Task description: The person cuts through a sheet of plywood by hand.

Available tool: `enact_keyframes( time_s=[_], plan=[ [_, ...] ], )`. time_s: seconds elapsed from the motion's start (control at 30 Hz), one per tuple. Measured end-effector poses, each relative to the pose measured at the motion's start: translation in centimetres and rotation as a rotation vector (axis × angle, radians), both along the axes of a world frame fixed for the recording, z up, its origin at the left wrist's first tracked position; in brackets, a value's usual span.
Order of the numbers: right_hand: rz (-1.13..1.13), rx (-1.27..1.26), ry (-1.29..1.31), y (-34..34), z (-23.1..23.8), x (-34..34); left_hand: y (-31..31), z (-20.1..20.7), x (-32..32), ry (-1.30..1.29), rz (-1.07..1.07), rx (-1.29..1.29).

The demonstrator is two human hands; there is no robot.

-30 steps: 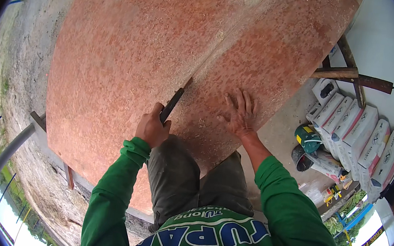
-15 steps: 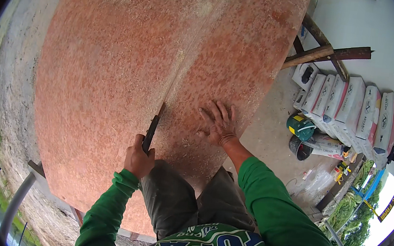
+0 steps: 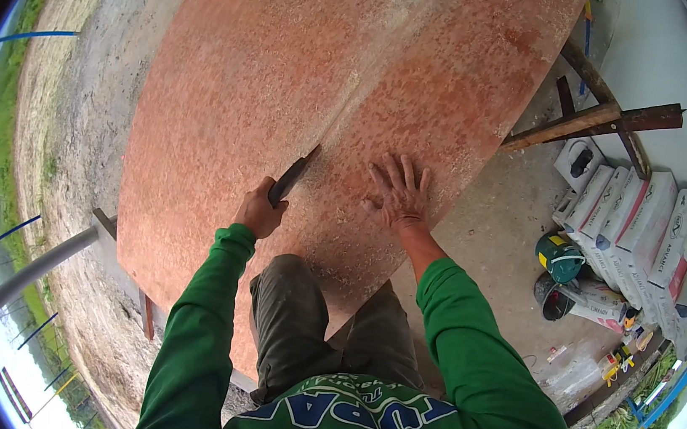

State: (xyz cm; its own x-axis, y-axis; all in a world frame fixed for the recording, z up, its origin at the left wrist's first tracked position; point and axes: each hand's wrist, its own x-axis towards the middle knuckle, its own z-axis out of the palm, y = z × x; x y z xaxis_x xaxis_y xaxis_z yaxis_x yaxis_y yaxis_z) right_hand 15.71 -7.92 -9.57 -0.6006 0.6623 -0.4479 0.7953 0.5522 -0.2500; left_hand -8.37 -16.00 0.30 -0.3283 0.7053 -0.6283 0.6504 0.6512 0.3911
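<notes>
A large reddish-brown board, strewn with sawdust, lies under both hands and my knees. My left hand is closed round the handle of a handsaw. The saw's dark blade tilts away from me, its visible end at a pale, dusty line that runs up the board. How much of the blade lies below the surface is hidden. To the right of that line my right hand rests flat on the board, fingers spread, holding nothing.
Wooden trestle pieces stick out past the board's right edge. Beyond them stand stacked white bags, a green bucket and a dark bucket on concrete. A grey pipe stands at the left, over rough ground.
The handsaw has turned in my left hand, and more of its dark side shows. The whole view has shifted, with the board further right. My right hand stays flat on the board.
</notes>
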Motion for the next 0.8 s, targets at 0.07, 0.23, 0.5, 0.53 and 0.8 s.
enact_keyframes(
  time_s=[0.07,0.23,0.5,0.53,0.8],
  plan=[
    [0.003,-0.022,-0.014,0.0,0.5,-0.1,-0.3,0.1,0.1,0.030,0.008,-0.005],
    [0.029,-0.127,-0.088,0.8,2.2,-0.1,-0.3,-0.2,0.4,0.069,0.005,-0.021],
    [-0.017,-0.033,-0.023,0.4,1.7,-0.1,-1.1,-0.3,-0.3,0.090,-0.073,0.075],
    [-0.019,-0.016,-0.009,0.3,1.5,0.0,-1.2,-0.4,-0.3,0.087,-0.076,0.077],
    [-0.049,0.052,0.006,0.1,1.7,-0.1,-3.1,-1.8,-1.2,-0.072,0.026,0.091]
  ],
)
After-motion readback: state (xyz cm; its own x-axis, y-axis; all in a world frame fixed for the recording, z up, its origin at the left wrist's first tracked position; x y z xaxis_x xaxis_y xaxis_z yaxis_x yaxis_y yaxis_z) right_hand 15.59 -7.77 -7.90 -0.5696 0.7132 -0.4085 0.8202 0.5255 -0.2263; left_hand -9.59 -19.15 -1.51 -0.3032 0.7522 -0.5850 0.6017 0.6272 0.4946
